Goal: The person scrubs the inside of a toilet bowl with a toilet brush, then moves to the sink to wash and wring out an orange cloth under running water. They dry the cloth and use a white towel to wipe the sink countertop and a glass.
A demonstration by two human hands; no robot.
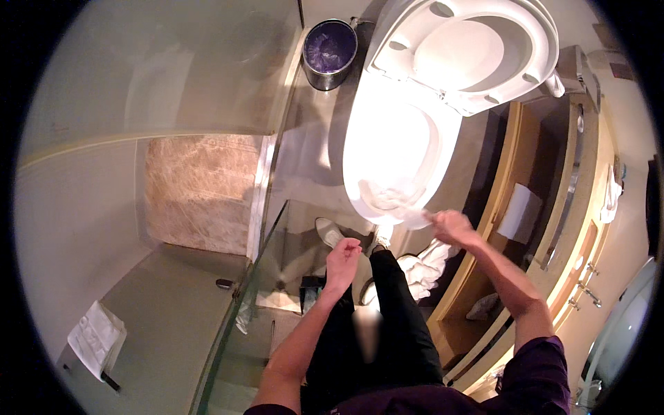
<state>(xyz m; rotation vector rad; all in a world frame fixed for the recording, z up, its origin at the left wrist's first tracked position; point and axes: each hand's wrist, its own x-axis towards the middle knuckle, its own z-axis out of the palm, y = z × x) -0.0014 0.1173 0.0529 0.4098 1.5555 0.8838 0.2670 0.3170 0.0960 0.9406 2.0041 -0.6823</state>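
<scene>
A white toilet (pixel 448 142) stands in front of me with its seat and lid (pixel 477 38) raised; strong light washes out its bowl. My right hand (pixel 451 228) is closed round the handle of a white toilet brush (pixel 417 214). The brush reaches over the front rim, and its head is blurred inside the front of the bowl. My left hand (pixel 344 261) hangs before my legs with its fingers curled in and nothing visible in them. It is apart from the toilet.
A bin (pixel 326 77) with a purple liner stands left of the toilet. White cloth (pixel 425 273) lies on the floor near my feet. At the right is a wooden cabinet (pixel 515 138) with open shelves; at the left, a glass panel (pixel 242 304) and a hanging white towel (pixel 97 335).
</scene>
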